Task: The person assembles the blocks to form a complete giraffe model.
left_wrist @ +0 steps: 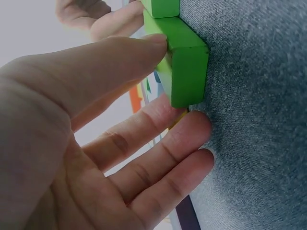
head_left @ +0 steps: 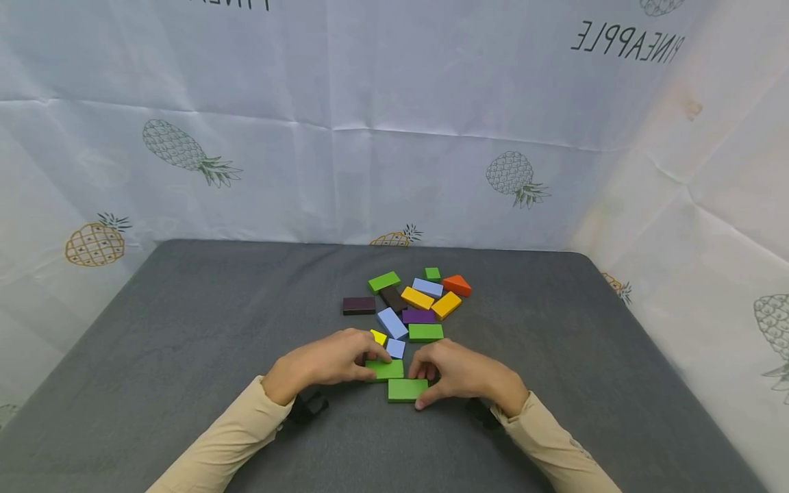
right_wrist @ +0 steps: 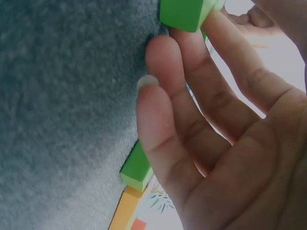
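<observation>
your left hand (head_left: 335,357) is pinching a green rectangular block (head_left: 385,370) between thumb and fingers, on the gray bench (head_left: 246,308). your right hand (head_left: 461,370) is gripping the right end of a second green block (head_left: 407,390), which is sitting nearer you, offset right. small light-blue block (head_left: 396,349) is lying just behind the first.

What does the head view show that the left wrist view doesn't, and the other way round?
Only the head view: the left beige sleeve and the mirrored PINEAPPLE lettering.
Only the left wrist view: the left palm and the left end face of the left green block.
Both: the left hand gripping that block, plus the right hand and the right green block.
</observation>
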Demonstrator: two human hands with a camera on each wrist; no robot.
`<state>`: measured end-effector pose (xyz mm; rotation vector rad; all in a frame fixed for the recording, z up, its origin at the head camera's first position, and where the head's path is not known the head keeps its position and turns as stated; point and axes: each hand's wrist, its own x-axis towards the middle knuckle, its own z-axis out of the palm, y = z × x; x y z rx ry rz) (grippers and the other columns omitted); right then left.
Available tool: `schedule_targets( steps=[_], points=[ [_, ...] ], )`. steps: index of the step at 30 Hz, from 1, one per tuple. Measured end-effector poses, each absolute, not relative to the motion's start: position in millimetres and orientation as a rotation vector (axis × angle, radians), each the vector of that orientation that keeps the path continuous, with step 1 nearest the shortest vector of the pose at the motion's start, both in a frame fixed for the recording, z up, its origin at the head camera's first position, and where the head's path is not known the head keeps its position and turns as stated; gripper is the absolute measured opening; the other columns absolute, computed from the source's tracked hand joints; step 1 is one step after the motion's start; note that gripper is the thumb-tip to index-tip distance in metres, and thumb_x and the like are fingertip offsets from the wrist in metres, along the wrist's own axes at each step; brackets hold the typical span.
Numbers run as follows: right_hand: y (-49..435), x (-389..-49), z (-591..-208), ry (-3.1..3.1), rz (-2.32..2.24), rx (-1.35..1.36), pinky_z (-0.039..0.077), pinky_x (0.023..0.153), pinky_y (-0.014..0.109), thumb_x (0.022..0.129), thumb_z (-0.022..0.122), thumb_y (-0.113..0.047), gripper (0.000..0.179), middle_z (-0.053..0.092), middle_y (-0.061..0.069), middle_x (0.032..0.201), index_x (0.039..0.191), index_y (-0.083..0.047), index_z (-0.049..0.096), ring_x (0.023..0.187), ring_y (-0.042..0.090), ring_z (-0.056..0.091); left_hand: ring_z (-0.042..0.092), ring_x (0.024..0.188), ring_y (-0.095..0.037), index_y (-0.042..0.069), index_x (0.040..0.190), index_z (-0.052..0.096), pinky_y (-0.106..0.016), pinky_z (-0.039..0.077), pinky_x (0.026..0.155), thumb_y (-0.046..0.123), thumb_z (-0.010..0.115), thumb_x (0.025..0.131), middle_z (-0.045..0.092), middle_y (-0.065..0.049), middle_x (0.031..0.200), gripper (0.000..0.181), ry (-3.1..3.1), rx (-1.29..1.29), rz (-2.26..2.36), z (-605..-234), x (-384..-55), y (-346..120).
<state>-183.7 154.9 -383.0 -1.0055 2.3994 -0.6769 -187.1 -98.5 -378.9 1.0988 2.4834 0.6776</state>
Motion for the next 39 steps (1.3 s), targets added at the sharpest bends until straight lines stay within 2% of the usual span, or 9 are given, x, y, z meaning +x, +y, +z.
schedule_targets(
  steps=[10, 16, 23, 29, 35, 39],
  points=[
    [163, -184, -381, 2.411, -0.689, -1.005, 0.051, 0.076, 0.02, 0.077, 0.086, -0.03, 0.025, 0.066, -0.014, 0.09, 0.095, -0.021, 0.071, 0.08, 0.002, 0.057, 0.052, 0.083, -0.007, 0.016, 0.122, 0.072, -0.02, 0.045, 0.072, 0.017, 0.072, 0.091, 0.064, 0.005, 0.098, 0.031, 2.495, 1.132, 0.609, -379, -187, -99],
    [159, -184, -383, 2.403, -0.712, -1.042, 0.052, 0.077, 0.02, 0.079, 0.084, -0.031, 0.026, 0.068, -0.011, 0.092, 0.098, -0.017, 0.072, 0.081, 0.003, 0.059, 0.052, 0.082, -0.008, 0.015, 0.121, 0.072, -0.02, 0.044, 0.071, 0.015, 0.072, 0.09, 0.064, 0.004, 0.097, 0.03, 2.492, 1.141, 0.612, -379, -187, -98],
    [150, -182, -386, 2.436, -0.728, -1.006, 0.052, 0.076, 0.019, 0.077, 0.085, -0.033, 0.026, 0.066, -0.013, 0.088, 0.095, -0.019, 0.072, 0.079, 0.001, 0.057, 0.051, 0.08, -0.007, 0.011, 0.122, 0.072, -0.019, 0.044, 0.069, 0.015, 0.072, 0.09, 0.066, 0.001, 0.102, 0.031, 2.476, 1.115, 0.624, -378, -184, -94],
    [147, -182, -389, 2.457, -0.747, -0.992, 0.051, 0.073, 0.019, 0.076, 0.086, -0.034, 0.025, 0.065, -0.013, 0.084, 0.09, -0.02, 0.071, 0.075, 0.0, 0.057, 0.05, 0.083, -0.009, 0.012, 0.123, 0.071, -0.02, 0.043, 0.071, 0.022, 0.077, 0.087, 0.064, 0.002, 0.105, 0.038, 2.469, 1.078, 0.62, -377, -182, -93],
    [145, -181, -390, 2.477, -0.747, -0.981, 0.051, 0.071, 0.018, 0.076, 0.086, -0.035, 0.025, 0.065, -0.011, 0.082, 0.087, -0.02, 0.07, 0.074, 0.0, 0.056, 0.048, 0.083, -0.008, 0.012, 0.127, 0.069, -0.022, 0.042, 0.07, 0.031, 0.082, 0.081, 0.06, 0.002, 0.105, 0.051, 2.475, 1.047, 0.617, -377, -179, -95],
    [144, -180, -389, 2.49, -0.738, -0.982, 0.051, 0.069, 0.018, 0.076, 0.086, -0.035, 0.026, 0.064, -0.01, 0.081, 0.087, -0.02, 0.069, 0.072, -0.001, 0.056, 0.049, 0.084, -0.007, 0.014, 0.131, 0.066, -0.022, 0.044, 0.073, 0.035, 0.082, 0.081, 0.058, 0.003, 0.108, 0.057, 2.512, 1.047, 0.597, -380, -174, -96]
  ],
)
